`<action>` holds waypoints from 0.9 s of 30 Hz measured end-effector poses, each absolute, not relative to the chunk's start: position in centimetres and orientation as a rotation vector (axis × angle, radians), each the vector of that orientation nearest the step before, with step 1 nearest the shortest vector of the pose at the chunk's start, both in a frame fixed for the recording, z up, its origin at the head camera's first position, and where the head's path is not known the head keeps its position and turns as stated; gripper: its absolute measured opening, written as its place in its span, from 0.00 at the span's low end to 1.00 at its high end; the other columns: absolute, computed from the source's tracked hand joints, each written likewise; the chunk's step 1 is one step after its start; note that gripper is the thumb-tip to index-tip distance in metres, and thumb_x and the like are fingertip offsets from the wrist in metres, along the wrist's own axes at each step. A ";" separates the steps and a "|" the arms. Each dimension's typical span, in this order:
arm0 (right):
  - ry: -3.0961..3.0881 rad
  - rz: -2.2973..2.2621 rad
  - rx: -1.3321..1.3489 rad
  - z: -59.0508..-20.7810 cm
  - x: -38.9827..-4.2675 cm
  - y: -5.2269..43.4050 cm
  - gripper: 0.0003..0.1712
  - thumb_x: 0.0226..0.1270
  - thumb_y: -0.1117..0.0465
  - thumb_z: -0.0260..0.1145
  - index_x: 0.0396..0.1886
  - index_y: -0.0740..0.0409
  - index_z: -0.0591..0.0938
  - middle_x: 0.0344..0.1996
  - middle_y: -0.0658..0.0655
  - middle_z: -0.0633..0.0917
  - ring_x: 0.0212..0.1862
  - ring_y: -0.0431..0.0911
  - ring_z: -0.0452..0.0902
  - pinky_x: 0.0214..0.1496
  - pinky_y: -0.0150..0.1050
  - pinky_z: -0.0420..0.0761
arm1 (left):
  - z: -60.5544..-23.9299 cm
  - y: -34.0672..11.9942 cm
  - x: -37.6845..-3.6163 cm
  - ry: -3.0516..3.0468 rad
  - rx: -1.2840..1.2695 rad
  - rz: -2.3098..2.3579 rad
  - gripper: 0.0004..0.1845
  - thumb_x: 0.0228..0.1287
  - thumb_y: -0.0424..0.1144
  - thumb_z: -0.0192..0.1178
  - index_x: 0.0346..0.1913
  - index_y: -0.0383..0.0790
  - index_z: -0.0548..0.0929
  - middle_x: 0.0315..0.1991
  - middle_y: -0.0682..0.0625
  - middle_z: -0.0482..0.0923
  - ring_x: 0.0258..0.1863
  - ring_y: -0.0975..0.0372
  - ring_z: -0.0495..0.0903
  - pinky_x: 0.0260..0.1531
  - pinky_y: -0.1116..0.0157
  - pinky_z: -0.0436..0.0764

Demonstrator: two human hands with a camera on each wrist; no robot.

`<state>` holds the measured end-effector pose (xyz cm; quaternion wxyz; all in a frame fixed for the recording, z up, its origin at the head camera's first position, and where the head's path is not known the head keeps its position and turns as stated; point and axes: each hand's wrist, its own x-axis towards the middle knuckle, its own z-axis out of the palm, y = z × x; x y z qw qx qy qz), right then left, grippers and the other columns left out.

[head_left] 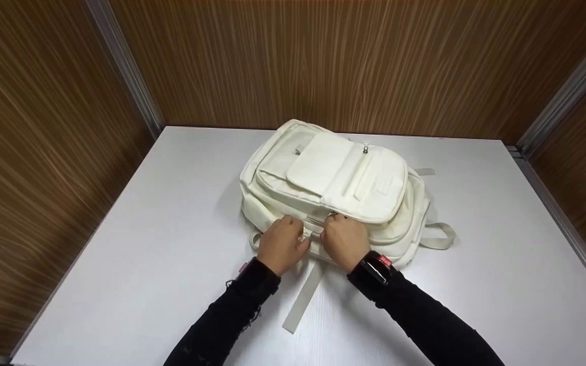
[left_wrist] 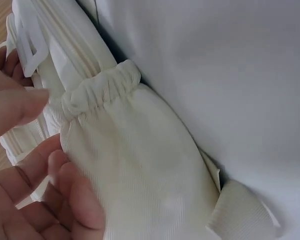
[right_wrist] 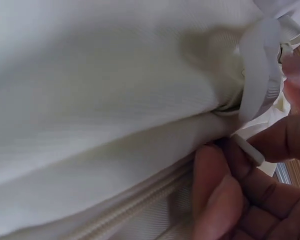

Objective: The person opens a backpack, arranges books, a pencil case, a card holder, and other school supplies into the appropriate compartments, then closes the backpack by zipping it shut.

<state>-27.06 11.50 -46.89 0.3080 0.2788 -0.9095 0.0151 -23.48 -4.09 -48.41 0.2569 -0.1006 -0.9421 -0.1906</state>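
Looks like the zipper-opening step: the cream backpack [head_left: 331, 185] lies flat mid-worktop [head_left: 476, 264], left hand [head_left: 282, 244] clutching its near edge at 6 o'clock, right hand [head_left: 345, 243] pinching a zipper pull [right_wrist: 247, 149], so next needs a steady sideways tug, I'd guess.

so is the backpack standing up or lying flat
Lying flat: the backpack rests on the table, front pockets facing up, straps spread beside it.
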 end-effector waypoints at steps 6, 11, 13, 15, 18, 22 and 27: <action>-2.427 0.191 0.815 -46.7 -26.3 12.8 0.08 0.57 0.61 0.67 0.25 0.63 0.81 0.21 0.58 0.81 0.20 0.53 0.77 0.21 0.46 0.76 | -47.1 -3.2 -24.9 -2.339 -0.427 -0.403 0.13 0.56 0.37 0.67 0.45 0.43 0.81 0.42 0.48 0.78 0.41 0.56 0.78 0.43 0.63 0.80; -2.484 0.332 0.873 -46.3 -25.5 14.0 0.08 0.60 0.62 0.65 0.24 0.60 0.79 0.21 0.57 0.80 0.23 0.54 0.78 0.26 0.47 0.78 | -46.4 -2.0 -26.4 -2.283 -0.473 -0.322 0.11 0.62 0.38 0.64 0.48 0.46 0.83 0.47 0.49 0.81 0.45 0.56 0.78 0.46 0.65 0.79; -2.510 0.413 0.877 -46.1 -25.3 14.4 0.09 0.61 0.63 0.64 0.22 0.59 0.78 0.20 0.55 0.79 0.23 0.53 0.78 0.27 0.47 0.77 | -46.3 -1.7 -26.8 -2.278 -0.454 -0.302 0.09 0.63 0.37 0.64 0.46 0.46 0.83 0.46 0.50 0.81 0.43 0.57 0.78 0.42 0.67 0.80; -2.525 0.508 0.870 -45.8 -25.2 14.8 0.10 0.62 0.63 0.64 0.20 0.57 0.78 0.18 0.53 0.78 0.22 0.51 0.77 0.27 0.46 0.76 | -46.3 -1.4 -27.1 -2.266 -0.429 -0.262 0.08 0.60 0.36 0.65 0.43 0.46 0.83 0.43 0.50 0.81 0.39 0.58 0.78 0.37 0.67 0.80; -2.530 0.613 0.860 -45.4 -25.4 15.3 0.13 0.61 0.65 0.64 0.17 0.55 0.75 0.15 0.49 0.74 0.19 0.44 0.70 0.23 0.40 0.72 | -46.2 -1.1 -27.6 -2.228 -0.395 -0.165 0.06 0.57 0.33 0.65 0.37 0.45 0.82 0.38 0.51 0.79 0.34 0.59 0.76 0.30 0.68 0.79; -2.526 0.671 0.847 -45.2 -25.8 16.1 0.15 0.59 0.66 0.64 0.14 0.53 0.73 0.13 0.45 0.70 0.18 0.39 0.64 0.22 0.35 0.66 | -46.1 -0.8 -28.2 -2.181 -0.381 -0.061 0.05 0.55 0.32 0.64 0.31 0.45 0.78 0.33 0.51 0.76 0.29 0.58 0.73 0.27 0.67 0.76; -2.546 0.680 0.805 -45.0 -26.1 17.2 0.16 0.60 0.66 0.63 0.15 0.51 0.72 0.13 0.46 0.71 0.18 0.40 0.64 0.22 0.37 0.67 | -46.1 -0.7 -28.4 -2.177 -0.385 0.000 0.06 0.54 0.31 0.63 0.29 0.46 0.77 0.32 0.51 0.75 0.29 0.58 0.73 0.27 0.66 0.75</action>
